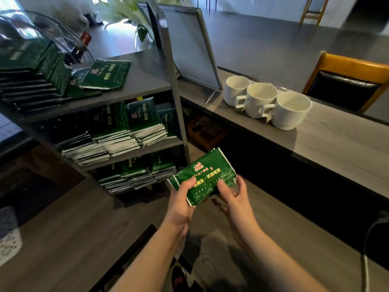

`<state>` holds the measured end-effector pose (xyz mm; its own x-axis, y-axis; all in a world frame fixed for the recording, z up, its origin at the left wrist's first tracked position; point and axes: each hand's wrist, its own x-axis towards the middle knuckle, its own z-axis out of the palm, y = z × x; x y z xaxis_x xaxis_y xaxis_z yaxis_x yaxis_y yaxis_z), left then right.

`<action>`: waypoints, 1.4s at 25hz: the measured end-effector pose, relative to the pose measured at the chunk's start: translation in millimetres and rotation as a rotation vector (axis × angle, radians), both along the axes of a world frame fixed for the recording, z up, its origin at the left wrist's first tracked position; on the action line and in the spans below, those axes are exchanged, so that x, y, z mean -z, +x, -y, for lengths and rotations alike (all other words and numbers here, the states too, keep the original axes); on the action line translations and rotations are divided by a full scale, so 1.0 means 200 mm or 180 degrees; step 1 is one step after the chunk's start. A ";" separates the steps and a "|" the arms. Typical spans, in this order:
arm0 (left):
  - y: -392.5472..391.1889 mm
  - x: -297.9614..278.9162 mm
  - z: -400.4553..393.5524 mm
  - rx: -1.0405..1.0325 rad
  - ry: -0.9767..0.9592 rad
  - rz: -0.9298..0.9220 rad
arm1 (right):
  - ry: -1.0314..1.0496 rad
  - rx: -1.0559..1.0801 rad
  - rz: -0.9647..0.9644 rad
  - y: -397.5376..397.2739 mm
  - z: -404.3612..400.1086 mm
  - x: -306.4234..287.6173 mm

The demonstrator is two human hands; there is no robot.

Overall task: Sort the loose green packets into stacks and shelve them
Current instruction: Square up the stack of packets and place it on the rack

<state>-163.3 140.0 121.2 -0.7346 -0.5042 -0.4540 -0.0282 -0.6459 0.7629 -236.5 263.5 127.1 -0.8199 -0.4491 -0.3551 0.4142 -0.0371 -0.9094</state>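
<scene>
Both hands hold a small stack of packets (pixel 205 175) in the air, low and just in front of the shelf unit (pixel 174 85), over the wooden floor (pixel 63 239). The left hand (pixel 182 199) grips the stack's near left end, thumb on top and fingers underneath. The right hand (pixel 233 192) pinches the near right edge, thumb on the printed face. The stack tilts, its far corner raised toward the table (pixel 336 148).

The shelf unit has three levels. On the top shelf, a tall pile (pixel 31 81) fills the left side to the front edge, and loose packets (pixel 105 75) lie fanned beside it; the right part of that shelf, up to the grey post, is bare. The middle shelf (pixel 117 127) holds several stacks side by side, reaching the front edge and nearly the right post. The bottom shelf (pixel 136 173) is likewise packed with stacks, the nearest just left of the held packets.

Right of the unit runs the long table. Three white cups (pixel 267 104) stand touching in a row near its far edge, beside a leaning framed board (pixel 189 45). The table's near edge is bare. A cable (pixel 366 260) hangs at lower right.
</scene>
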 end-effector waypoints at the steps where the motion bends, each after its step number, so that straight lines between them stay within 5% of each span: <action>1: 0.00 -0.01 -0.01 -0.0044 -0.0100 0.0024 | -0.0292 -0.0149 0.0172 0.02 0.03 0.00; 11: 0.13 -0.37 0.29 0.1015 -0.1001 0.0171 | -0.0605 -0.0637 -0.0202 -0.04 0.20 -0.21; 26: 0.32 -0.86 0.71 0.0662 -0.1906 -0.0779 | -0.0695 -0.0961 -0.1047 0.26 0.72 -0.89; 35: 0.20 -1.19 0.88 0.0128 -0.2448 -0.0862 | -0.0646 -0.1161 -0.0700 0.06 1.01 -1.28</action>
<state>-122.4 -36.8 358.8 -0.7934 -0.5734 0.2043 0.2089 0.0587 0.9762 -225.2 60.8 382.5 -0.6416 -0.7642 -0.0658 0.2316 -0.1112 -0.9664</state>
